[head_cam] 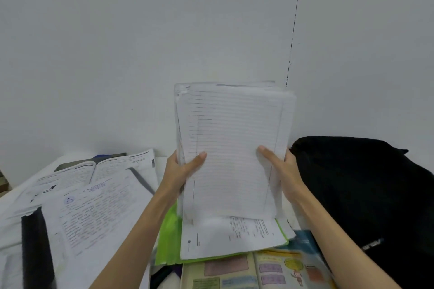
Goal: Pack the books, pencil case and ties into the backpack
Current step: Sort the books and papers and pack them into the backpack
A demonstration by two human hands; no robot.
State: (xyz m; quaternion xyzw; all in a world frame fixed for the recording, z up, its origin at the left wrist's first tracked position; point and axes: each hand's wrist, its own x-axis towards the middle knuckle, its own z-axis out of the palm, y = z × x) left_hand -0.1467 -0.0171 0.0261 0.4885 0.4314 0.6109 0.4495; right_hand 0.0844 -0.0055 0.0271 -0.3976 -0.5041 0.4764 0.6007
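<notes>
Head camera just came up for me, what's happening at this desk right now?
A person grips a stack of lined papers upright in both hands, left hand and right hand on its side edges. Its bottom edge rests on a printed sheet over a green folder. The black backpack sits to the right; nothing visibly packed yet. Open books and papers lie to the left.

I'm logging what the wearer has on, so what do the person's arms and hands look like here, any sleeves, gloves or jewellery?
Both arms are bare up to the bottom edge of the picture: no sleeves show. The left hand and the right hand wear no gloves, and no ring, watch or bracelet is visible on the fingers or wrists. Motion blur softens the left hand's fingers.
</notes>
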